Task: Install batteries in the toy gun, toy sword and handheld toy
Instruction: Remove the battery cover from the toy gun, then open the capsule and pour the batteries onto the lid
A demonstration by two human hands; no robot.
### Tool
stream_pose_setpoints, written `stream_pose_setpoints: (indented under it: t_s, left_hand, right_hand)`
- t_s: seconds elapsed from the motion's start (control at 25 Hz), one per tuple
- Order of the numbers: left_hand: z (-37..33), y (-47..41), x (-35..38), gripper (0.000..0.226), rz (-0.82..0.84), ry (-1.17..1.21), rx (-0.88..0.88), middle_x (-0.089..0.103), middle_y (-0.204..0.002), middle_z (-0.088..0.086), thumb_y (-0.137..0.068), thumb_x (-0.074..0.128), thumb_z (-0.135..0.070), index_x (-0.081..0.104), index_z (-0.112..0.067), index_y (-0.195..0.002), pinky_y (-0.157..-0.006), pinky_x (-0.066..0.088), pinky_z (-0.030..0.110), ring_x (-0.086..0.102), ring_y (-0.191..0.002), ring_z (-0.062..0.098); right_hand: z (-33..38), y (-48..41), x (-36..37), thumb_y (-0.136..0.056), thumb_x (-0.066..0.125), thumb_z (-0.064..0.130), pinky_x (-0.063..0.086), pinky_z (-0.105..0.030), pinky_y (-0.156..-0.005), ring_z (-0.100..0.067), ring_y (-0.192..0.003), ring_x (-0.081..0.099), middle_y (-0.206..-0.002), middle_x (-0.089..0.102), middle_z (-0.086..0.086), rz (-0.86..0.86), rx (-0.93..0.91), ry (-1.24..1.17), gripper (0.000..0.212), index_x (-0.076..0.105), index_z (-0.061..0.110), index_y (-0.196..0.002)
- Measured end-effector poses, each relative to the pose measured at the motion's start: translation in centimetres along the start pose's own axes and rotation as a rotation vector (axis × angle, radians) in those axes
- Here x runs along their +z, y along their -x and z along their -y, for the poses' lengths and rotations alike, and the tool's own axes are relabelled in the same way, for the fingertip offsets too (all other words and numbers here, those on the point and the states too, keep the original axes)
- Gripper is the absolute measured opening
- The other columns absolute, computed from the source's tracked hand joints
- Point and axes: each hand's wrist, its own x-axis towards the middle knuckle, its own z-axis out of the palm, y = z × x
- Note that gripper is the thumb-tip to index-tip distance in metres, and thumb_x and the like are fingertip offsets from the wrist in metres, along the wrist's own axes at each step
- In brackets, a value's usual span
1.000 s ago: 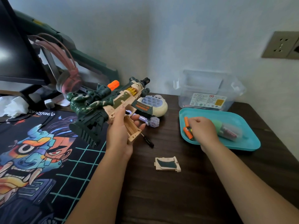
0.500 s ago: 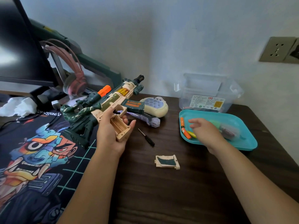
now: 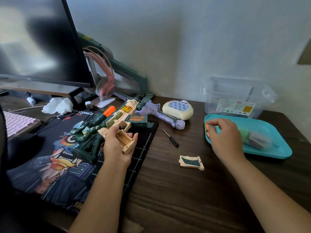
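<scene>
My left hand [image 3: 117, 145] grips the toy gun [image 3: 107, 125] by its tan handle, thumb on one side and fingers wrapped round the other. The handle's battery compartment is open and faces up. The gun is held over the printed mat [image 3: 67, 165], muzzle pointing away toward the wall.

My right hand [image 3: 223, 137] is well apart from the gun, over the left end of the teal tray [image 3: 269, 130]. Its fingers bend down onto the orange batteries [image 3: 207, 127]; I cannot tell whether they pinch one.

Between my hands, on the dark surface [image 3: 168, 190]: the battery cover [image 3: 191, 163] and a small screwdriver [image 3: 171, 138]. Beyond them, the clear toy sword [image 3: 168, 117] touches the cream handheld toy [image 3: 178, 110].
</scene>
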Motion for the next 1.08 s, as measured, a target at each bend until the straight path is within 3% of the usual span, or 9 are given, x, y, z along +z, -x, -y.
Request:
stream_pose_setpoints:
  t_s: [0.08, 0.2, 0.28, 0.4, 0.52, 0.64, 0.8, 0.92, 1.08]
  left_hand:
    - [0.3, 0.1, -0.1, 0.02, 0.006, 0.001, -0.016, 0.053, -0.077, 0.01, -0.095, 0.061, -0.027, 0.057, -0.008, -0.087, -0.056, 0.061, 0.031, 0.057, -0.069, 0.017]
    - [0.3, 0.2, -0.6, 0.026, 0.072, -0.053, -0.075, 0.057, -0.082, 0.013, -0.095, 0.06, -0.033, 0.058, -0.007, -0.093, -0.071, 0.06, 0.04, 0.062, -0.076, 0.021]
    - [-0.5, 0.6, -1.6, 0.039, 0.182, -0.384, -0.143, 0.067, -0.087, 0.017, -0.094, 0.057, -0.045, 0.059, -0.007, -0.099, -0.074, 0.06, 0.042, 0.07, -0.083, 0.03]
    - [-2.0, 2.2, -3.2, 0.06, 0.25, -1.068, -0.155, 0.075, -0.084, 0.022, -0.09, 0.049, -0.066, 0.058, -0.01, -0.108, -0.056, 0.061, 0.034, 0.076, -0.078, 0.034]
    - [-3.0, 3.7, -3.2, 0.075, 0.181, -1.437, -0.079, 0.074, -0.072, 0.02, -0.09, 0.043, -0.071, 0.06, 0.001, -0.102, -0.051, 0.056, 0.028, 0.075, -0.064, 0.028]
    - [-3.2, 4.5, -1.1, 0.074, 0.132, -1.711, 0.073, 0.074, -0.065, 0.015, -0.093, 0.039, -0.068, 0.065, 0.002, -0.089, -0.053, 0.055, 0.026, 0.073, -0.059, 0.023]
    - [-0.2, 5.0, 4.1, 0.056, 0.311, -1.746, 0.411, 0.074, -0.069, 0.004, -0.094, 0.047, -0.062, 0.07, -0.012, -0.086, -0.07, 0.061, 0.035, 0.073, -0.062, 0.019]
    - [5.3, 5.3, 9.0, 0.035, 0.581, -1.679, 0.49, 0.073, -0.083, -0.004, -0.093, 0.053, -0.056, 0.069, -0.026, -0.094, -0.078, 0.06, 0.037, 0.07, -0.072, 0.013]
    - [13.4, 5.7, 13.6, 0.033, 0.83, -1.444, 0.47, 0.069, -0.104, -0.007, -0.093, 0.06, -0.041, 0.065, -0.026, -0.122, -0.065, 0.058, 0.026, 0.062, -0.062, 0.005]
  right_hand:
    - [1.7, 0.7, 0.5, -0.089, 0.053, 0.005, 0.034, -0.023, -0.08, -0.012, -0.097, 0.049, -0.095, 0.061, 0.004, 0.035, -0.048, -0.064, 0.021, 0.069, 0.018, -0.094]
    - [3.1, 1.8, 1.1, -0.09, 0.051, 0.006, 0.034, -0.023, -0.078, -0.008, -0.095, 0.047, -0.093, 0.059, 0.007, 0.1, -0.053, -0.137, 0.024, 0.069, 0.021, -0.094]
    - [3.2, 2.6, 1.1, -0.09, 0.051, 0.005, 0.038, -0.025, -0.082, -0.01, -0.095, 0.049, -0.092, 0.059, 0.006, 0.11, -0.053, -0.159, 0.023, 0.069, 0.02, -0.094]
    - [2.9, 3.0, 0.7, -0.089, 0.05, 0.002, 0.038, -0.026, -0.09, -0.01, -0.095, 0.049, -0.088, 0.058, 0.01, 0.088, -0.039, -0.179, 0.026, 0.069, 0.019, -0.092]
    - [2.7, 3.2, 0.5, -0.089, 0.049, 0.0, 0.036, -0.023, -0.086, -0.01, -0.097, 0.049, -0.086, 0.056, 0.014, 0.085, -0.028, -0.194, 0.028, 0.069, 0.02, -0.091]
    - [2.2, 3.0, 0.2, -0.09, 0.047, 0.001, 0.039, -0.026, -0.081, -0.011, -0.098, 0.051, -0.09, 0.058, 0.01, 0.104, -0.017, -0.179, 0.029, 0.069, 0.02, -0.094]
    - [0.5, 2.1, -1.0, -0.091, 0.047, 0.001, 0.035, -0.022, -0.08, -0.013, -0.098, 0.05, -0.098, 0.063, 0.003, 0.063, -0.017, -0.127, 0.028, 0.069, 0.019, -0.095]
    - [-2.7, 0.8, -2.6, -0.092, 0.05, 0.006, 0.034, -0.023, -0.091, -0.015, -0.11, 0.047, -0.111, 0.062, 0.002, -0.056, 0.042, 0.08, 0.027, 0.069, 0.02, -0.105]
    - [-7.6, -1.8, -4.4, -0.094, 0.051, 0.02, 0.024, -0.04, -0.114, -0.027, -0.135, 0.031, -0.14, 0.049, -0.005, 0.067, 0.181, 0.375, 0.041, 0.051, 0.02, -0.135]
